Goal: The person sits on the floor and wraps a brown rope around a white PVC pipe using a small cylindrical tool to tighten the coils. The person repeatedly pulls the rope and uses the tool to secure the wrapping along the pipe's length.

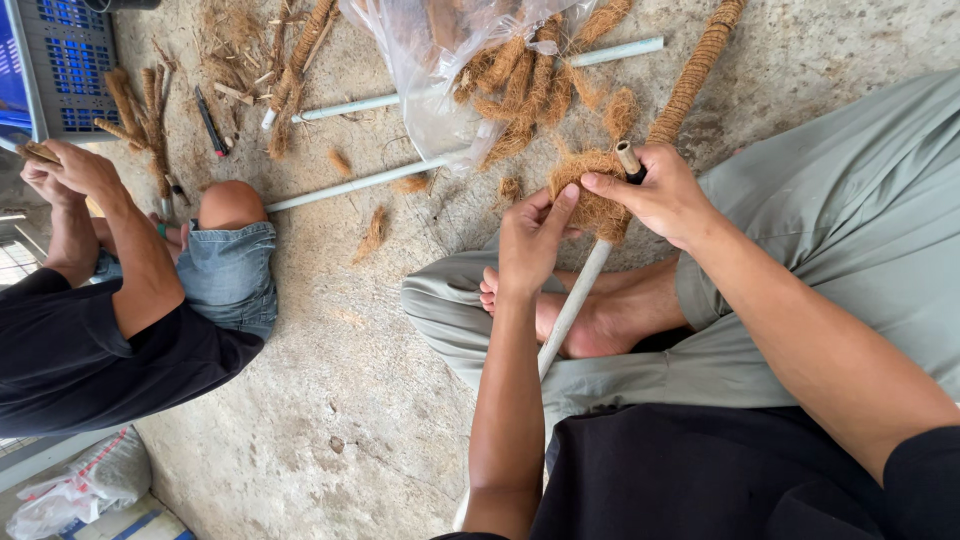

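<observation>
I sit cross-legged on a concrete floor. My left hand (530,240) and my right hand (655,195) both grip a brown pad of coconut fibre (592,195) wrapped around the top of a white plastic pipe (572,305). The pipe slants down over my bare feet (600,315). A small black-and-white tube end (628,158) sticks out above my right thumb. A coir-wrapped pole (693,70) runs up and right from there.
A clear plastic bag (430,70) with coir-wrapped sticks lies ahead, beside bare white pipes (350,185). At left another person in a black shirt and denim shorts (235,275) sits working, hands (65,170) on a stick. A blue crate (65,60) stands at top left.
</observation>
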